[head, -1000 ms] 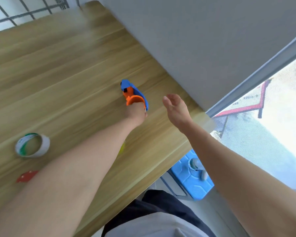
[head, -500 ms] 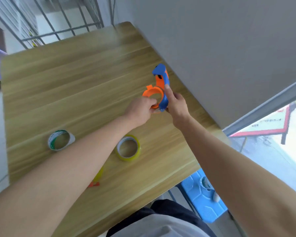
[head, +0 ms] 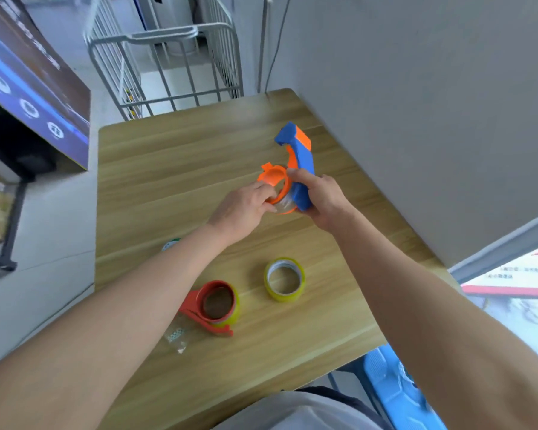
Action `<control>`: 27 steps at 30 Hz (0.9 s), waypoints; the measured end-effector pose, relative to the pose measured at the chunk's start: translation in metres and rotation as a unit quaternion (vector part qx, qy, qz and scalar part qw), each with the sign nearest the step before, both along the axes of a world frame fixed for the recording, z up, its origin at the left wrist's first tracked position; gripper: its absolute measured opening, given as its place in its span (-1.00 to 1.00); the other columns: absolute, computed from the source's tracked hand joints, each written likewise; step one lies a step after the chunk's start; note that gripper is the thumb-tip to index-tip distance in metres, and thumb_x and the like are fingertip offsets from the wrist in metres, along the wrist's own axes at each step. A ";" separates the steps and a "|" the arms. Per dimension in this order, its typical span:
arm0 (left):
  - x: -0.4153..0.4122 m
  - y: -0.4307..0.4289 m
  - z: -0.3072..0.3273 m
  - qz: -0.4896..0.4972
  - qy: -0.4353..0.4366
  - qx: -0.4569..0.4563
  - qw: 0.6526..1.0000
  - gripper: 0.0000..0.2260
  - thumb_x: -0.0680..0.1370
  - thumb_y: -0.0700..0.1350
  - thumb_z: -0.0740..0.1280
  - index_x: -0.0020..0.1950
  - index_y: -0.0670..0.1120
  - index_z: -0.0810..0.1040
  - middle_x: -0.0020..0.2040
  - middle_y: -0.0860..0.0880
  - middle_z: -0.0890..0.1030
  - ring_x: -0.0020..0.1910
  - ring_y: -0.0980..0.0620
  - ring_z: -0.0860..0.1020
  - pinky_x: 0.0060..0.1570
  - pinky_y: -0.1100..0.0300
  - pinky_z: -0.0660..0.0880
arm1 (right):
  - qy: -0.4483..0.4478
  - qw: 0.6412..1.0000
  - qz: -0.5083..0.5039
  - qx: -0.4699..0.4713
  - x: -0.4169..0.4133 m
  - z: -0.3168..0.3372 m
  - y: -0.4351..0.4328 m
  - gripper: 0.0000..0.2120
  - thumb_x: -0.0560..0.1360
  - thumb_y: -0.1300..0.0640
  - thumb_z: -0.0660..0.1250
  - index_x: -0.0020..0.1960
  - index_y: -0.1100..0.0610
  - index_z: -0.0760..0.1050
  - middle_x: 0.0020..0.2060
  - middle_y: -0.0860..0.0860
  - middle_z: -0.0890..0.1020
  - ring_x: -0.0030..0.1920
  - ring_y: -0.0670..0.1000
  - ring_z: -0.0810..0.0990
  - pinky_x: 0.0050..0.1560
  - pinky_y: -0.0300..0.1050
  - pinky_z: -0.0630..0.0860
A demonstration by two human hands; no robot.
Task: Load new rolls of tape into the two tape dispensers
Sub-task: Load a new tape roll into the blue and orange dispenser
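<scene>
A blue and orange tape dispenser (head: pixel 298 159) is held above the wooden table (head: pixel 156 169). My right hand (head: pixel 322 198) grips its blue handle. My left hand (head: pixel 244 207) pinches the orange ring at its lower end, where a clear core shows. A red dispenser (head: pixel 213 308) with a yellow roll on it lies near the front of the table. A loose yellow tape roll (head: pixel 284 279) lies flat to its right. A white and green roll (head: pixel 170 243) peeks out behind my left forearm.
A clear wrapper scrap (head: pixel 176 336) lies beside the red dispenser. A grey wall runs along the table's right side. A metal railing (head: pixel 165 63) stands behind the table, a dark display board (head: pixel 28 97) at left, and a blue stool (head: pixel 398 392) below right.
My right hand joined the left on the dispenser, and both lifted it off the table. The view swung back, bringing the red dispenser and yellow roll into sight.
</scene>
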State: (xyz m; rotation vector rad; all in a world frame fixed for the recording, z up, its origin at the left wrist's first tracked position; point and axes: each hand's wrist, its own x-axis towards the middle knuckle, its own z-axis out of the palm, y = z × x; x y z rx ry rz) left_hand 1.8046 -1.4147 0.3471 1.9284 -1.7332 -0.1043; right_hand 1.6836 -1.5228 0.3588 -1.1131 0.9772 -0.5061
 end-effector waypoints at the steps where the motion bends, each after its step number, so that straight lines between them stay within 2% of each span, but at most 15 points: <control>1: 0.003 0.005 0.001 0.006 0.017 -0.006 1.000 -0.90 0.46 -0.22 0.35 -0.10 -0.25 0.56 -0.08 -0.17 0.63 -0.11 -0.19 0.57 -0.18 0.15 0.29 | -0.007 1.000 0.009 0.009 0.002 0.001 0.003 -0.73 0.37 0.04 0.45 -0.03 0.18 0.55 -0.27 0.05 0.58 -0.24 0.05 0.55 -0.18 -0.06 0.49; 4: 0.012 0.016 0.004 0.032 0.058 -0.016 0.998 -0.90 0.50 -0.26 0.28 -0.11 -0.24 0.58 -0.09 -0.12 0.66 -0.10 -0.12 0.61 -0.19 0.12 0.37 | -0.034 0.998 0.009 0.047 0.004 0.002 0.013 -0.71 0.38 0.03 0.46 0.00 0.19 0.59 -0.11 0.09 0.66 -0.08 0.09 0.63 0.06 0.04 0.57; 6: 0.016 0.023 0.007 0.051 0.090 -0.024 0.994 -0.90 0.49 -0.25 0.30 -0.14 -0.25 0.60 -0.16 -0.16 0.67 -0.19 -0.10 0.58 -0.22 0.12 0.35 | -0.040 0.998 -0.004 0.055 0.008 0.003 0.020 -0.79 0.38 0.04 0.46 -0.07 0.15 0.59 -0.14 0.08 0.68 -0.10 0.08 0.65 0.06 0.02 0.57; 8: 0.018 0.030 0.010 0.074 0.119 -0.028 0.990 -0.89 0.47 -0.21 0.35 -0.16 -0.24 0.63 -0.19 -0.20 0.66 -0.22 -0.15 0.54 -0.19 0.10 0.40 | -0.038 0.998 -0.017 0.052 0.015 0.004 0.029 -0.81 0.36 0.05 0.48 -0.13 0.15 0.60 -0.22 0.04 0.68 -0.15 0.05 0.63 0.01 -0.02 0.55; 10: 0.019 0.038 0.011 0.086 0.131 -0.048 0.986 -0.89 0.45 -0.21 0.38 -0.16 -0.24 0.65 -0.15 -0.21 0.66 -0.16 -0.18 0.58 -0.10 0.03 0.46 | -0.044 0.998 -0.022 0.049 0.022 0.005 0.036 -0.81 0.35 0.06 0.50 -0.15 0.16 0.60 -0.27 0.04 0.67 -0.20 0.04 0.61 -0.10 -0.07 0.52; 14: 0.024 0.051 0.015 0.109 0.131 -0.091 0.981 -0.90 0.44 -0.22 0.40 -0.13 -0.23 0.67 -0.08 -0.15 0.65 -0.12 -0.17 0.59 -0.07 0.01 0.48 | -0.047 0.998 -0.034 0.036 0.032 0.012 0.047 -0.76 0.33 0.08 0.52 -0.14 0.21 0.56 -0.35 0.03 0.64 -0.35 -0.01 0.60 -0.31 -0.18 0.50; 17: 0.026 0.054 0.015 0.118 0.110 -0.063 0.985 -0.92 0.43 -0.19 0.40 -0.17 -0.19 0.66 -0.19 -0.10 0.63 -0.18 -0.15 0.56 -0.15 0.06 0.44 | 0.002 0.999 -0.033 -0.022 0.036 0.015 0.053 -0.77 0.32 0.09 0.53 -0.19 0.19 0.54 -0.40 -0.01 0.59 -0.43 -0.05 0.54 -0.39 -0.22 0.43; 20: 0.024 0.051 0.015 0.115 0.138 0.007 0.984 -0.95 0.41 -0.20 0.41 -0.19 -0.18 0.60 -0.31 0.03 0.52 -0.28 -0.07 0.45 -0.28 0.15 0.31 | 0.062 0.993 -0.026 -0.102 0.040 0.019 0.060 -0.81 0.32 0.13 0.53 -0.26 0.16 0.53 -0.39 -0.01 0.56 -0.53 -0.12 0.53 -0.57 -0.32 0.38; 22: 0.026 0.050 0.015 0.123 0.177 0.031 0.976 -0.95 0.43 -0.20 0.40 -0.19 -0.16 0.56 -0.35 0.03 0.49 -0.32 -0.03 0.40 -0.34 0.23 0.30 | 0.090 0.990 -0.033 -0.101 0.038 0.020 0.059 -0.77 0.31 0.12 0.53 -0.24 0.18 0.50 -0.32 0.03 0.55 -0.45 -0.07 0.52 -0.51 -0.24 0.39; 24: 0.032 0.048 0.014 0.128 0.225 0.045 0.965 -0.94 0.47 -0.20 0.36 -0.19 -0.15 0.53 -0.31 -0.06 0.53 -0.31 -0.04 0.41 -0.28 0.19 0.33 | 0.122 0.989 -0.043 -0.077 0.034 0.021 0.056 -0.69 0.30 0.08 0.54 -0.16 0.20 0.47 -0.24 0.06 0.52 -0.36 -0.01 0.48 -0.42 -0.21 0.37; 27: 0.030 0.043 0.014 0.132 0.326 0.067 0.934 -0.91 0.50 -0.23 0.32 -0.20 -0.13 0.49 -0.27 -0.15 0.52 -0.27 -0.03 0.42 -0.18 0.13 0.37 | 0.177 0.975 -0.025 -0.135 0.035 0.021 0.052 -0.67 0.28 0.07 0.55 -0.27 0.14 0.40 -0.31 0.03 0.49 -0.40 -0.02 0.44 -0.43 -0.20 0.35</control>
